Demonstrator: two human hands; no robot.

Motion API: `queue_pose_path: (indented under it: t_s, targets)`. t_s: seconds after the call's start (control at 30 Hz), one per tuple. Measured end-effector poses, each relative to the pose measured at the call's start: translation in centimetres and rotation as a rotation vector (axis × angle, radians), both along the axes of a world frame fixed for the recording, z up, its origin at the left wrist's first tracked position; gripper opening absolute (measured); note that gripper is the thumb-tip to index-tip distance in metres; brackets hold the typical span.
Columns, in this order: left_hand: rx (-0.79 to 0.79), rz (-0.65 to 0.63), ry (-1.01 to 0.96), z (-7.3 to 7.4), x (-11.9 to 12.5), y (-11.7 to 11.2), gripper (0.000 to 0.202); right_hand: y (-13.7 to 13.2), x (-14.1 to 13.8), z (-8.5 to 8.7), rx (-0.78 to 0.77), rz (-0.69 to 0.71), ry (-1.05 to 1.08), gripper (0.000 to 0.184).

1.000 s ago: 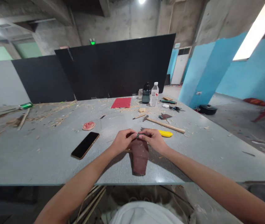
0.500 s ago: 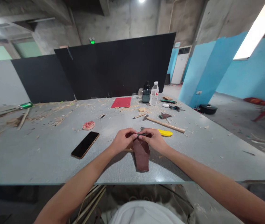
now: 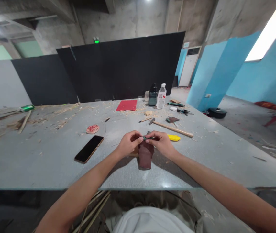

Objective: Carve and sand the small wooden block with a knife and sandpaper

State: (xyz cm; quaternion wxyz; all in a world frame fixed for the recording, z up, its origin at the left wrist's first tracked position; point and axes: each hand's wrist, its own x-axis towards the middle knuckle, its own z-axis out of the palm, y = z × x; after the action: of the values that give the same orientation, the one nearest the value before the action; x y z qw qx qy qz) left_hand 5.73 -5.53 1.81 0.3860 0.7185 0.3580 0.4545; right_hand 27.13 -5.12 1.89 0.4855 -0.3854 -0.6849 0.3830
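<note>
My left hand (image 3: 128,143) and my right hand (image 3: 160,142) meet over the grey table (image 3: 43,161), fingers pinched together. Between their fingertips sits a small dark green object (image 3: 144,138). A strip of dark red-brown sandpaper (image 3: 145,156) hangs down from the hands onto the table, and both hands grip its upper end. A bit of light wood shows under my left hand.
A black phone (image 3: 89,149) lies left of my hands, with a round red disc (image 3: 92,129) beyond it. A hammer (image 3: 170,127) and a yellow tool (image 3: 174,138) lie to the right. Two bottles (image 3: 156,96), a red mat (image 3: 127,105) and wood shavings sit farther back.
The sandpaper strip has been drawn up toward my hands, so less of it lies on the table. Both hands stay pinched in about the same place.
</note>
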Motion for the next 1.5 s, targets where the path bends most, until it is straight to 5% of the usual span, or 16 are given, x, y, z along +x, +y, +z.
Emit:
queue_pose_path:
  t_s: [0.53, 0.73, 0.9, 1.0, 1.2, 1.33, 1.5]
  targets:
    - [0.026, 0.018, -0.003, 0.6, 0.2, -0.5, 0.017, 0.4, 0.1, -0.4, -0.036, 0.052, 0.016, 0.032]
    - [0.089, 0.021, 0.072, 0.9, -0.2, -0.8, 0.013, 0.6, 0.4, 0.0, -0.058, 0.181, -0.055, 0.041]
    - [0.112, 0.011, 0.145, 1.4, -0.4, -1.1, 0.031, 0.7, 0.5, -0.1, -0.059, 0.255, -0.152, 0.038]
    - [0.106, 0.017, 0.195, 2.2, -1.2, -0.9, 0.044, 0.6, 0.5, 0.1, 0.000, 0.148, -0.145, 0.035]
    - [0.024, -0.055, 0.499, 3.4, -5.4, 0.7, 0.083, 0.5, 1.4, 0.9, 0.258, -0.311, -0.126, 0.030]
    - [-0.040, -0.117, 0.708, 3.0, -6.5, 1.0, 0.103, 0.1, 1.5, 1.0, 0.346, -0.342, -0.260, 0.024]
    - [0.017, -0.110, 0.813, 2.4, -4.9, 0.3, 0.089, 0.3, 1.5, 0.8, 0.362, -0.340, -0.420, 0.025]
